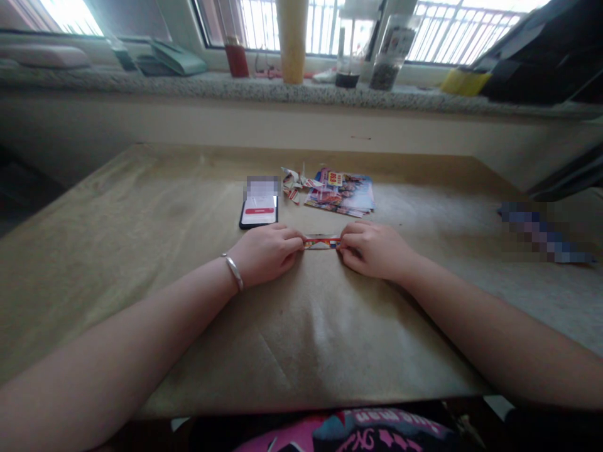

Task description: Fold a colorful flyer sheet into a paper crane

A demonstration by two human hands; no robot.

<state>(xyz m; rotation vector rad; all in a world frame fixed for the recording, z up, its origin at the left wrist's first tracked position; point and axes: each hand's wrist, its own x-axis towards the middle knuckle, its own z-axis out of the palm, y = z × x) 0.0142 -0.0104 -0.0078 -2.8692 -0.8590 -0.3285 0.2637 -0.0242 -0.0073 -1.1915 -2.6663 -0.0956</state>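
A narrow folded strip of printed paper (322,243), red and white with other colours, lies flat on the table between my two hands. My left hand (271,251), with a silver bangle at the wrist, pinches the strip's left end. At its right end, the fingers of my right hand (372,248) are closed on it in the same way. Just beyond my left hand rests a phone (259,207) with a lit screen. Behind the strip lies a stack of colourful printed sheets (348,191), and folded paper pieces (294,182) sit against its left side.
A tan cover (188,314) spreads over the table. Off to the right lies a blurred blue and purple item (541,232). Along the stone windowsill (188,85) stand a red jar (236,58), a tall yellowish cylinder (292,44) and clear containers. A dark bag (541,56) is at the right.
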